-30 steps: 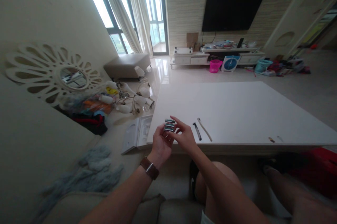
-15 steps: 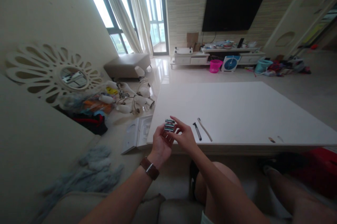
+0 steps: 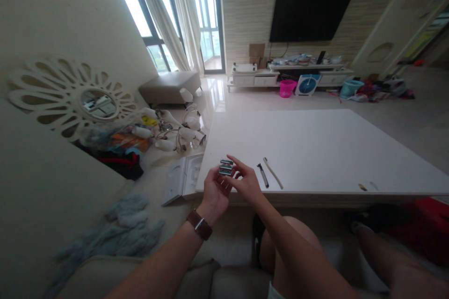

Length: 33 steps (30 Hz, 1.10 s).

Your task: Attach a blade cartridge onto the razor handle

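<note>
Over the near left corner of the white table, my left hand [image 3: 216, 194] is closed round a small set of razor blade cartridges [image 3: 225, 167], seen as three dark, silver-edged bars in a row. My right hand [image 3: 246, 184] grips the same set from the right, index finger near its top end and thumb near its bottom end. To the right of that hand lie a black and silver razor handle [image 3: 263, 175] with a forked tip and a pale-handled toothbrush [image 3: 272, 173]. The undersides of the cartridges are hidden by my fingers.
The white table [image 3: 298, 144] stretches ahead, with a small dark object [image 3: 362, 187] near its front right edge. A white open box [image 3: 180, 179] stands beyond its left edge. A chandelier [image 3: 175, 130] lies on the floor at left. Another person's leg [image 3: 379, 252] is at lower right.
Both hands stay in the same place and keep their hold on the razor blade cartridges. The set seems tilted very slightly; the razor handle and toothbrush have not moved.
</note>
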Tool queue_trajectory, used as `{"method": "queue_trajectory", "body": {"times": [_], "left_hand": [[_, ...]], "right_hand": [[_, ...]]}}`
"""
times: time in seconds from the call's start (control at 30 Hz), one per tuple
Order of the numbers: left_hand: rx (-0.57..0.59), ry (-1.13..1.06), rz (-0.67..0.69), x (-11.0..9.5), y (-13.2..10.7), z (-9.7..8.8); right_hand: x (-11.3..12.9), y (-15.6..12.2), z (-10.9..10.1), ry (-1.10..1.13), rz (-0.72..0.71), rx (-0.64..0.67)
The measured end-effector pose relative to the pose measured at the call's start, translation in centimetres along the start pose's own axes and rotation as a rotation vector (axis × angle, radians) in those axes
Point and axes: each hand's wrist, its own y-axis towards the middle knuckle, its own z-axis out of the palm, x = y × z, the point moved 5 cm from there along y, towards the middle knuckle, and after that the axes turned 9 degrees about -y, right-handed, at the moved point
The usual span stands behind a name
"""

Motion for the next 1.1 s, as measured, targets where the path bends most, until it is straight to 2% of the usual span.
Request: {"method": "queue_trajectory", "body": {"times": [0.83, 1.1], "left_hand": [[0.041, -0.035, 0.035, -0.02, -0.16, 0.65], [0.051, 0.050, 0.137, 0.02, 0.44, 0.12]], "right_hand": [[0.07, -0.01, -0.05, -0.022, 0.009, -0.053], [0.08, -0.09, -0.25, -0.132, -0.067, -0.120]]}}
